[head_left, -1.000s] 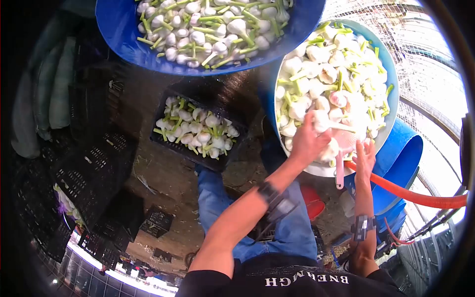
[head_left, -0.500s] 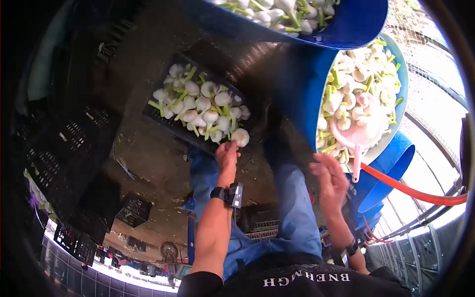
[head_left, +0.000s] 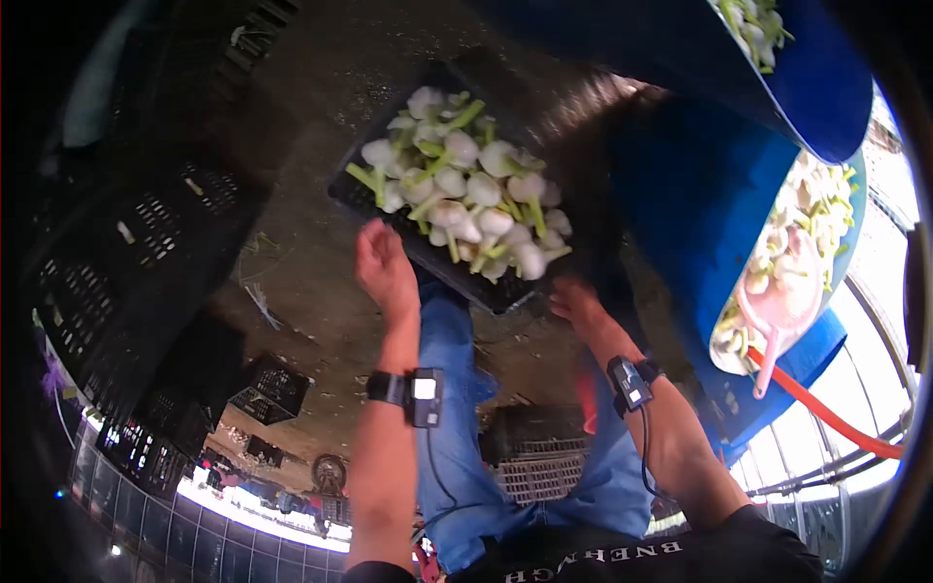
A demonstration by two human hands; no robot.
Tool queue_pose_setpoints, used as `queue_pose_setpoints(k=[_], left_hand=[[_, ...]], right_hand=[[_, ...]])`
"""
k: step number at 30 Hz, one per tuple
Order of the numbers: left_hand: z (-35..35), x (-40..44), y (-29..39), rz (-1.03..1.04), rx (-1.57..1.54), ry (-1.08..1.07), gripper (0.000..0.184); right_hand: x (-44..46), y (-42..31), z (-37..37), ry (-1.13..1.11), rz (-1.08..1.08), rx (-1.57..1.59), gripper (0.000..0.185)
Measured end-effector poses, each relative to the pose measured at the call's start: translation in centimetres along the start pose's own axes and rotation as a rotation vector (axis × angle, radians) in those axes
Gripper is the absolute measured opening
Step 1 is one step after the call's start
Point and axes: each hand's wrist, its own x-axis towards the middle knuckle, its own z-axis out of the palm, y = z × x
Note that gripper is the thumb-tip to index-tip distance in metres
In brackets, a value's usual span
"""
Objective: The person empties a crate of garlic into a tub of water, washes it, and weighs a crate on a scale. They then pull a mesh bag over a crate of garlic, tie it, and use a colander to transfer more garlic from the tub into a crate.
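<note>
A black plastic crate (head_left: 455, 279) heaped with white garlic bulbs (head_left: 483, 189), their green stems cut short, lies in front of my legs. At its left near edge is my left hand (head_left: 387, 267), fingertips up by the rim. My right hand (head_left: 577, 297) is by the near right corner, its fingers bent toward the crate. Both hands are smeared by motion, so I cannot tell whether they grip the crate or only come close to it. No loose bulb shows in either hand.
Blue tubs (head_left: 700, 233) with more garlic stand at the right. A pink scoop (head_left: 780, 301) rests on the garlic there, near an orange hose (head_left: 826, 413). Black crates (head_left: 146, 238) are stacked at the left, and a smaller crate (head_left: 270, 389) sits behind.
My left hand has moved from a bulb at the crate's near end to its left edge. My right hand came over from beside the tub to the crate. The view has turned.
</note>
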Motion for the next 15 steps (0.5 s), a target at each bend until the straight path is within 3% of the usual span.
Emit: queue_pose_setpoints(k=[1, 2, 4, 5, 6, 7, 11, 15], left_hand=[[0.7, 3.1, 2.5, 0.104, 0.033, -0.07, 0.035], [1.7, 6.2, 4.9, 0.211, 0.066, -0.144, 0.039], [3.4, 12.0, 6.7, 0.642, 0.69, -0.131, 0.042], [4.5, 14.2, 6.8, 0.663, 0.69, -0.127, 0.042], [5.8, 16.1, 6.6, 0.494, 0.73, -0.411, 0.04], [6.8, 17.4, 6.3, 0.315, 0.759, -0.688, 0.039], [9.0, 19.3, 3.8, 0.347, 0.963, -0.62, 0.03], [6.9, 18.1, 3.9, 0.36, 0.955, -0.463, 0.026]], right_hand=[[2.7, 1.9, -0.4, -0.021, -0.005, 0.007, 0.035], [7.2, 4.9, -1.5, -0.189, -0.141, -0.14, 0.035], [8.8, 5.2, 0.7, -0.364, -0.301, -0.273, 0.035], [6.4, 3.2, 2.4, -0.265, -0.128, 0.029, 0.036], [4.9, 1.9, 3.5, -0.162, 0.05, 0.325, 0.038], [5.5, 2.0, 4.1, -0.148, 0.064, 0.387, 0.038], [8.5, 5.3, 2.8, -0.02, -0.001, 0.398, 0.037], [13.2, 8.4, -0.5, 0.315, -0.081, 0.21, 0.037]])
